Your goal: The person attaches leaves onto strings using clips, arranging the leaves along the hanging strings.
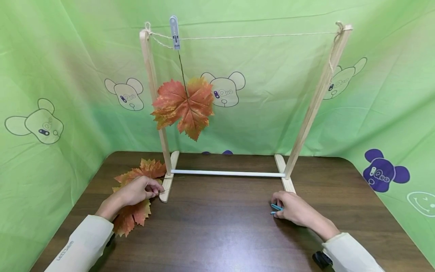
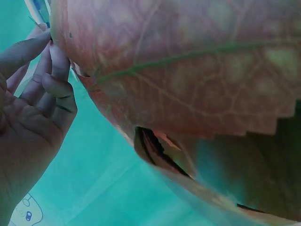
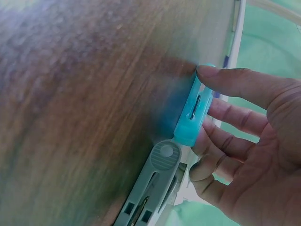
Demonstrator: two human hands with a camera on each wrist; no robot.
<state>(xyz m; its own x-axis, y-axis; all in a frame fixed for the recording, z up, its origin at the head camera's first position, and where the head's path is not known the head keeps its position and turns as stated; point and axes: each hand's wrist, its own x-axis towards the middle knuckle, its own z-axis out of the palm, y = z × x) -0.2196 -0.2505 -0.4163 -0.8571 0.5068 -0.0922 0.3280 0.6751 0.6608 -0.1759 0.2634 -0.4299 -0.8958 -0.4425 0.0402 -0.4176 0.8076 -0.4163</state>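
My left hand (image 1: 140, 190) is by the left foot of a wooden stand, thumb and fingertips pinching the thin stem of an orange artificial maple leaf (image 1: 130, 219). That leaf spreads beneath the wrist and fills much of the left wrist view. Behind the hand, another maple leaf (image 1: 149, 170) lies on the table, partly covered. Near the stand's right foot, my right hand (image 1: 295, 209) holds a blue clothespin (image 3: 193, 113) between thumb and fingers. Close beside it in the right wrist view is a grey clothespin (image 3: 155, 181), hidden by the hand in the head view.
The stand's left post (image 1: 151, 75) and right post (image 1: 317, 98) carry a string (image 1: 258, 36). From it a pale clothespin (image 1: 174, 32) hangs a maple leaf (image 1: 190, 109) by its stem. A white rod (image 1: 227, 173) joins the feet low over the brown table (image 1: 217, 226). Green cloth surrounds it.
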